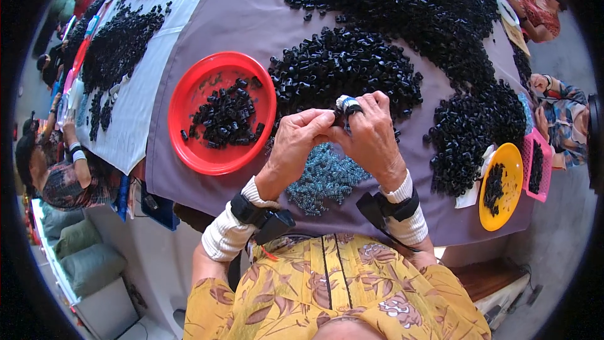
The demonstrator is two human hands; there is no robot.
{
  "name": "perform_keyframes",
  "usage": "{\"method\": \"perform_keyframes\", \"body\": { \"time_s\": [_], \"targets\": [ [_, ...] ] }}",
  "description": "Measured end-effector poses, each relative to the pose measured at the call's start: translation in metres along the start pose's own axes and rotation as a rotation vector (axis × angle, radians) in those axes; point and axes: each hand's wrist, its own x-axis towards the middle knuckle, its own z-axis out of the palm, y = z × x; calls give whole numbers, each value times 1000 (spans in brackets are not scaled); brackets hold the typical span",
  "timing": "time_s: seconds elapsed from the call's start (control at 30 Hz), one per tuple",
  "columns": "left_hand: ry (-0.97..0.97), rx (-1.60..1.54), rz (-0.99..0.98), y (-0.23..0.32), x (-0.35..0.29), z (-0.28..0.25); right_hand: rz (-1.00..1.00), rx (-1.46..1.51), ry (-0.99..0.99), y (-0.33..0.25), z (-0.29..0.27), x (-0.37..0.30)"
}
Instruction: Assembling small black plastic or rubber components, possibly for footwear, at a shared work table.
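Note:
Both of my hands meet over the near part of the cloth, fingertips close together. My left hand is closed in a pinch, thumb against fingers. Opposite it, my right hand also pinches, with white, blue and black wrapping round a finger. Whatever lies between the fingertips is small and mostly hidden. Just below the hands spreads a pile of small blue-grey coiled springs. Beyond them lies a heap of small black plastic pieces. Left of my left hand stands a red plate with loose black pieces in it.
A yellow plate and a pink basket hold dark pieces at the right. More black heaps cover the far side of the mauve cloth. Other people sit at the tables on both sides.

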Motion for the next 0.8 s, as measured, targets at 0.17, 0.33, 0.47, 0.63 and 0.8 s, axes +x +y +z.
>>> {"method": "perform_keyframes", "body": {
  "time_s": [0.17, 0.33, 0.47, 0.63, 0.8],
  "targets": [
    [13, 83, 39, -1, -1, 2, 1, -21, -8, 2, -4, 0],
    [11, 149, 53, -1, -1, 3, -21, 16, -37, 5, 1, 0],
    [-13, 187, 19, 0, 0, -2, -23, 21, -51, 9, 5, -2],
    [-43, 172, 26, 0, 1, -1, -48, 51, -23, 10, 6, -4],
    [-55, 247, 41, 0, 1, 0, -49, 71, 6, 12, 8, -7]
  ]
}}
